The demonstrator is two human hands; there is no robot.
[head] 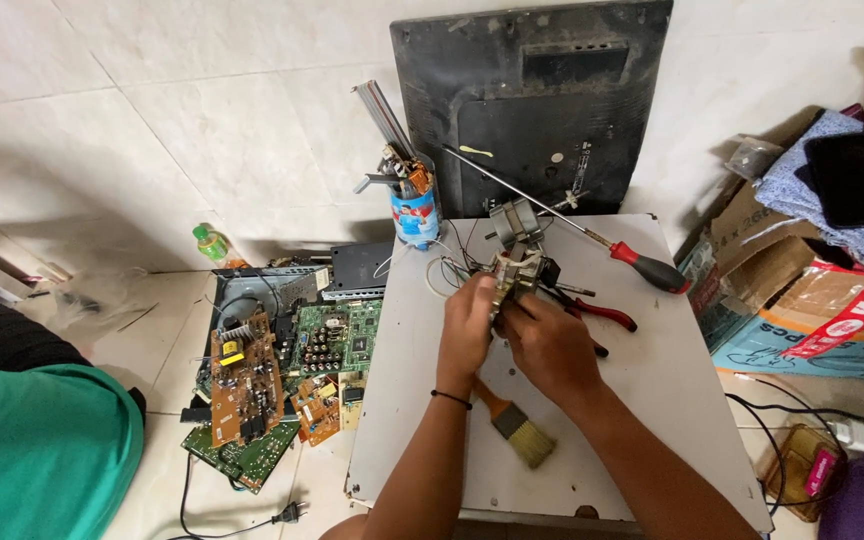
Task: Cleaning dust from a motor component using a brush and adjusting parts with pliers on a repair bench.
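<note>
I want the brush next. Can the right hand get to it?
Probably yes. The paintbrush lies uncovered on the white board, just below the right hand, but that hand first has to release the small motor.

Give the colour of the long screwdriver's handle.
Red and black handle; head view.

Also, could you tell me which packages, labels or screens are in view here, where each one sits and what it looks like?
Flat screen: black rectangular panel, back facing out, leaning on the wall behind the white board.
Tool can: blue and white labelled cylinder at the board's far left corner.
Cardboard boxes: brown, right of the board, one crossed by red and white tape.
Bottle: green, on the floor by the wall.
</note>
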